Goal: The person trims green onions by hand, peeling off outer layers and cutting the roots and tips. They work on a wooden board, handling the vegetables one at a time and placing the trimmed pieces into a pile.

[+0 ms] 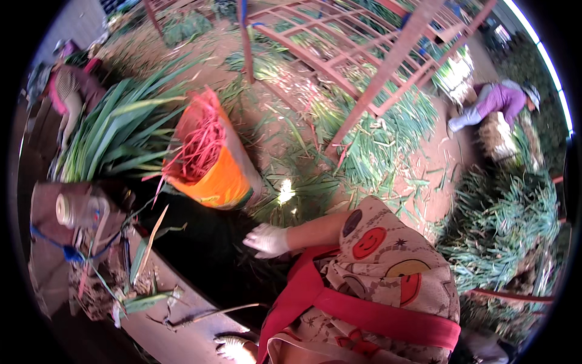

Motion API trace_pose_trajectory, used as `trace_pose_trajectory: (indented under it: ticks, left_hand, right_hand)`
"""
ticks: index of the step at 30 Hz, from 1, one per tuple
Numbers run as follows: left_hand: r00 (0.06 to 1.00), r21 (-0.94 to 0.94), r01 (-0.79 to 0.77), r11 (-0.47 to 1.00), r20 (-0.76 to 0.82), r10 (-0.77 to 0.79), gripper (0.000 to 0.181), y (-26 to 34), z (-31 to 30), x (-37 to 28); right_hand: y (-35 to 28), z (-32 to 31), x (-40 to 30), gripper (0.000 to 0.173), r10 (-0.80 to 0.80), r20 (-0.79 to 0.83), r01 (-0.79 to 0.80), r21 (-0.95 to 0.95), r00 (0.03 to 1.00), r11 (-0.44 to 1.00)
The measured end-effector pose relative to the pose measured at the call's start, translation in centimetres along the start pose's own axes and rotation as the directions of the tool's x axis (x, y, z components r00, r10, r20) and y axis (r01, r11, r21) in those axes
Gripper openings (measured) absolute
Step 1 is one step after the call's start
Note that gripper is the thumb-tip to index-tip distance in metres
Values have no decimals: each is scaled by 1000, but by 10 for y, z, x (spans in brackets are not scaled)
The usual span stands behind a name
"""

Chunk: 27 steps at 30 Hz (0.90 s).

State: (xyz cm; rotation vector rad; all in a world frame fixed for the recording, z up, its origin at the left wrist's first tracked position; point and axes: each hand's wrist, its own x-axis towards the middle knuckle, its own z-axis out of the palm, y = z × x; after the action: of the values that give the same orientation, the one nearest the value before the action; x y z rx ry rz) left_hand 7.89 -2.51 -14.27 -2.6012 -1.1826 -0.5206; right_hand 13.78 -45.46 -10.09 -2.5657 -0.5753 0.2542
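Observation:
My right hand (267,240), in a white glove, hangs over the dark gap beside the bench. Its fingers are slightly apart and hold nothing that I can see. At the bottom rim, my left hand (234,348), also gloved, is at the edge of a metal bench (191,300), partly cut off by the picture. Its fingers look spaced, with nothing visible in them. Past my right hand stands an orange bag (232,182) filled with pink plastic ties (204,148). On the bench lie loose leaf scraps (148,301) and a dry stalk (218,311).
Long green leeks (122,132) lie at the bench's far end, near a lidded plastic jar (79,210). A reddish metal frame (363,86) stands over leafy bundles (386,136). One person (500,102) bends over bundles at right; another (72,86) bends at left.

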Motion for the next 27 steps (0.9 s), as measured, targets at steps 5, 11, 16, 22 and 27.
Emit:
trace_pose_trajectory:
  ticks: [5, 11, 16, 22, 27]
  left_hand:
    - [998, -140, -46, 989, -41, 41, 61, 31, -13, -6]
    - [915, -621, -290, 728, 43, 401, 57, 127, -48, -64]
    - [450, -785, -547, 290, 16, 893, 44, 277, -115, -225]
    - [6, -960, -279, 27, 26, 1000, 53, 403, -275, -372]
    - [-178, -983, -46, -180, -169, 969, 57, 500, -337, -450]
  right_hand:
    - [99, 15, -156, 33, 465, 198, -471, -18, 863, 882]
    - [180, 47, -332, 33, 726, 325, -791, 143, 605, 595]
    - [239, 59, -417, 36, 908, 154, -861, 410, 390, 300]
    - [318, 15, -483, 31, 990, -123, -563, 815, 61, 137]
    - [463, 60, -497, 48, 954, -133, -115, 988, -269, 106]
